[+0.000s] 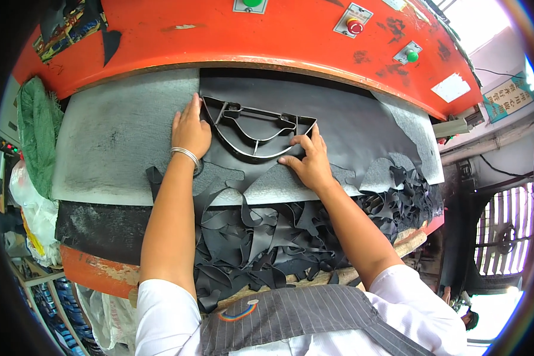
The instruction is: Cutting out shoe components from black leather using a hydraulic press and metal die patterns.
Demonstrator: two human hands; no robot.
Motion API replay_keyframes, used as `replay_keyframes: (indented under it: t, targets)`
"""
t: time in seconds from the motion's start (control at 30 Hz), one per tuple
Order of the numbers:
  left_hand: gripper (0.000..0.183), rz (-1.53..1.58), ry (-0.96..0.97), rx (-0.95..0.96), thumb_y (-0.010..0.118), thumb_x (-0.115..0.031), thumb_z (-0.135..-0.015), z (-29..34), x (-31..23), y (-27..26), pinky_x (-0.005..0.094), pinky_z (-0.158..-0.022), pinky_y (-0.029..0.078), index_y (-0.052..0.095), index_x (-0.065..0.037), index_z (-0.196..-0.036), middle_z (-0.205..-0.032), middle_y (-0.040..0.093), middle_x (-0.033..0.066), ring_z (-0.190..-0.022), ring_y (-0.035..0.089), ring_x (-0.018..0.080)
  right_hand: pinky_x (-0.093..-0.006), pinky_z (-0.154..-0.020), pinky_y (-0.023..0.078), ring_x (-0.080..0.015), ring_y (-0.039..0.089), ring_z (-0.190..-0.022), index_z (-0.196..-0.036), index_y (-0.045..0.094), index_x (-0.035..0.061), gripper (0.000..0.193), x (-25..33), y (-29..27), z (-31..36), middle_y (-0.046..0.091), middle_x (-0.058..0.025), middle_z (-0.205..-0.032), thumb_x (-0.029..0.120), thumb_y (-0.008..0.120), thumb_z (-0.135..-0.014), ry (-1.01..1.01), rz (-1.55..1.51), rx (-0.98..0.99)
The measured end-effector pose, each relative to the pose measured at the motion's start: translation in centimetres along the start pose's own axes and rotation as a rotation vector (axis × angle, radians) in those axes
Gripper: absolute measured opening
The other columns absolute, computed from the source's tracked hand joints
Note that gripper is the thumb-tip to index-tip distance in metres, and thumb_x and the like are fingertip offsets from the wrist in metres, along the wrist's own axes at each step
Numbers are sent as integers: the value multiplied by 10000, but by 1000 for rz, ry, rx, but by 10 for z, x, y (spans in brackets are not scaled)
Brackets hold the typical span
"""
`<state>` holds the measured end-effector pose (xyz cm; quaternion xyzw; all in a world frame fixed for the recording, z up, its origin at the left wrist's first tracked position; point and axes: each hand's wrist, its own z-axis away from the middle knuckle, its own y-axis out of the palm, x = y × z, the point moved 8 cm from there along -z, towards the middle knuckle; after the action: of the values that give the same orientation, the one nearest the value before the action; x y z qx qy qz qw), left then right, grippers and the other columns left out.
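Note:
A curved metal cutting die with cross-braces rests on a black leather-like sheet, its straight side away from me and its bowed side toward me. My left hand is at the die's left corner, fingers stretched forward along its outer edge. On the die's right end lies my right hand, its thumb and fingers bent round the rim. The black sheet is spread over a pale grey cutting board, and its near edge has curved cut-outs.
An orange machine beam with green and red buttons spans the far side. Black cut scraps are heaped along the near edge. A green woven sack and clear plastic bags hang at the left. A barred fan stands at the right.

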<state>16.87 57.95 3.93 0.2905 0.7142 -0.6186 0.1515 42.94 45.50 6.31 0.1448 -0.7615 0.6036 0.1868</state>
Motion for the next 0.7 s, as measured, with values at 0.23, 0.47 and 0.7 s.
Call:
replay_keyframes:
  t: [0.23,0.47,0.7]
  targets:
    - [676,45,22,-58,471,-67,-857,5,11,-2,421,-1154,250,234,-17,-1488,-1341,560,114,-1242,516,279,-542,-1086,297,-472,385,-1286,-978,617,129,467,7,-1,5,346,-365,-1402,367,841,-645,-153,-91,-96]
    - [695,81,-25,17,471,-81,-873,7,13,-1,399,-1167,240,185,-23,-1503,-1392,513,129,-1310,413,380,-567,-1075,297,-471,370,-1300,-999,615,117,465,11,-4,5,368,-395,-1358,381,822,-677,-220,-29,-98]
    - [708,-40,164,-55,504,-53,-890,8,8,-9,402,-1087,333,164,-43,-1511,-1342,532,202,-1243,470,397,-595,-1059,314,-533,338,-1293,-1070,589,123,485,16,0,2,410,-408,-1276,429,766,-738,-277,38,-37]
